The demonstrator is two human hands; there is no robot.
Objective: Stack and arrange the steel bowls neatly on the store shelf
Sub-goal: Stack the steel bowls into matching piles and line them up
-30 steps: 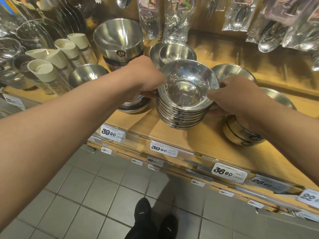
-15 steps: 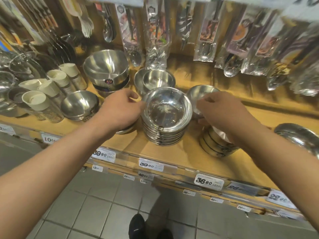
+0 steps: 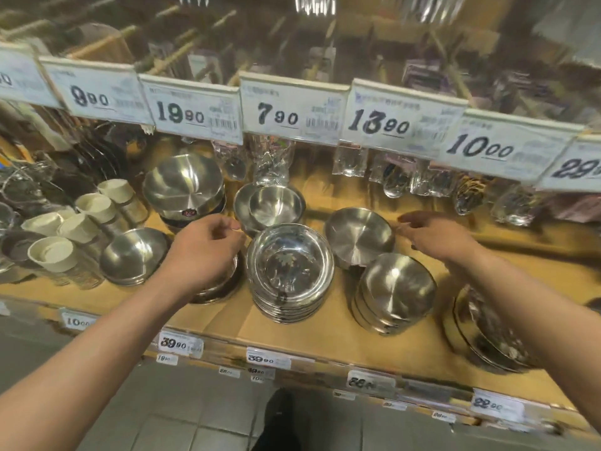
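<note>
At the middle of the wooden shelf (image 3: pixel 325 330) stands the stack of shallow steel bowls (image 3: pixel 290 275), rims nested and roughly level, near the front edge. A second ago both hands clasped this stack by its sides; now both are off it, so the stack looks placed and squared, and that part of the job reads as finished.

The left hand (image 3: pixel 205 252) hovers just left of the stack, fingers loosely curled and holding nothing, over a darker bowl that it mostly hides. The right hand (image 3: pixel 435 236) has swung further right and back, fingers spread and empty, just beside the tilted single bowl (image 3: pixel 359 234) behind the stack; whether a fingertip touches its rim I cannot tell.

In front of that bowl a stack of deeper bowls (image 3: pixel 395 291) leans toward the camera, and another leaning stack (image 3: pixel 487 333) sits at the far right. Behind the middle stack, two nested bowls (image 3: pixel 271 205) rest near the back, with a large labelled bowl (image 3: pixel 185 187) to their left and a small bowl (image 3: pixel 133 255) nearer the front. Cream-lidded jars (image 3: pixel 52 252) crowd the left end.

Since then the view has also tipped upward, bringing a row of price tags (image 3: pixel 292 109) into sight. Judging by the reach, the tilted bowl is the likely next thing to straighten.
</note>
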